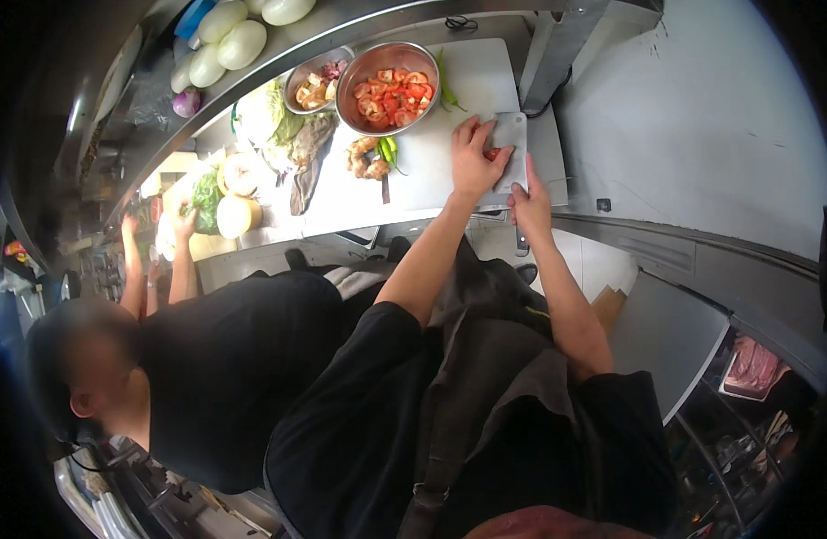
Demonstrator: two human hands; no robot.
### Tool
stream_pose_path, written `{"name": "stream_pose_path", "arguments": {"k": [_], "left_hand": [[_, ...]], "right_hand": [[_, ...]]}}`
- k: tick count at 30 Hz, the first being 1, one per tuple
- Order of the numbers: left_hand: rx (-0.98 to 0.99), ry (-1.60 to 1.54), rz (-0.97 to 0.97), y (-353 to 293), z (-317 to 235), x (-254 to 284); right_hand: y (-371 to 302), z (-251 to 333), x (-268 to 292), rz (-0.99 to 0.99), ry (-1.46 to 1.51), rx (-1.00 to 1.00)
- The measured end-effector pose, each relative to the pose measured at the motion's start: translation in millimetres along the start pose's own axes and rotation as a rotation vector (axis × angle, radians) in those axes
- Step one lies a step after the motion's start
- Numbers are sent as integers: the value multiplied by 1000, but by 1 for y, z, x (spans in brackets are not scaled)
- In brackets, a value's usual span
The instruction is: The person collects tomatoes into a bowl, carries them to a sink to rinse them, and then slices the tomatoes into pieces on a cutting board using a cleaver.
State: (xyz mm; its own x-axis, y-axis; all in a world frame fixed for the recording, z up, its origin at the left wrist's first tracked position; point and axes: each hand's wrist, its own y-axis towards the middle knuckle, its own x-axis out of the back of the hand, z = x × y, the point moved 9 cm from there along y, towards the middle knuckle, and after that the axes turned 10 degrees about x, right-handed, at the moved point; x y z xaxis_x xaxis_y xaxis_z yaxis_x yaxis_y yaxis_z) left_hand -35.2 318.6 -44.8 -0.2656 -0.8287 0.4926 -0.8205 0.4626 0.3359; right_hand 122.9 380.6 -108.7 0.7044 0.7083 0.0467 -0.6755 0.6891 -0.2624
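Observation:
My right hand [532, 211] grips a cleaver; the broad grey blade [510, 171] lies over the right side of the white cutting board [485, 72], and the handle's end [521, 241] shows below the hand. Against the blade's left side, my left hand [473, 163] has its fingers bent around a small red piece, seemingly tomato [493, 154], mostly covered by the fingers. A metal bowl [341, 99] of cut tomatoes [395, 99] stands to the left. Long green chilies [447, 83] lie beside the bowl, and more chilies [389, 153] rest by the ginger [364, 159].
A smaller metal bowl [292, 94] holds chopped pieces. Cabbage [274, 117] and a dark cloth [310, 157] lie further left. A co-worker in black [243, 368] handles greens [207, 198] there. A metal post [557, 54] rises at the right; onions [243, 45] sit on the overhead shelf.

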Motion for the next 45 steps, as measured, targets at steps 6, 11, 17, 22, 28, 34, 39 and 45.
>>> {"name": "stream_pose_path", "arguments": {"k": [6, 11, 17, 22, 28, 34, 39, 45], "left_hand": [[-17, -33, -121, 0, 0, 18], [-203, -36, -294, 48, -64, 95], [11, 13, -326, 169, 1, 172], [-165, 498, -120, 132, -28, 139], [-425, 464, 353, 50, -46, 40], [-89, 983, 566, 83, 40, -32], [-231, 743, 573, 47, 18, -15], [-8, 343, 80, 4, 24, 77]], "right_hand": [[-15, 22, -34, 164, -13, 19], [-17, 107, -60, 141, -45, 192], [-8, 198, -106, 150, -257, 591], [0, 151, -25, 5, -279, 286], [-4, 114, 18, -73, -413, 208], [8, 98, 20, 34, -451, 196], [15, 96, 28, 160, -467, 176], [22, 102, 36, 266, -484, 262]]}}
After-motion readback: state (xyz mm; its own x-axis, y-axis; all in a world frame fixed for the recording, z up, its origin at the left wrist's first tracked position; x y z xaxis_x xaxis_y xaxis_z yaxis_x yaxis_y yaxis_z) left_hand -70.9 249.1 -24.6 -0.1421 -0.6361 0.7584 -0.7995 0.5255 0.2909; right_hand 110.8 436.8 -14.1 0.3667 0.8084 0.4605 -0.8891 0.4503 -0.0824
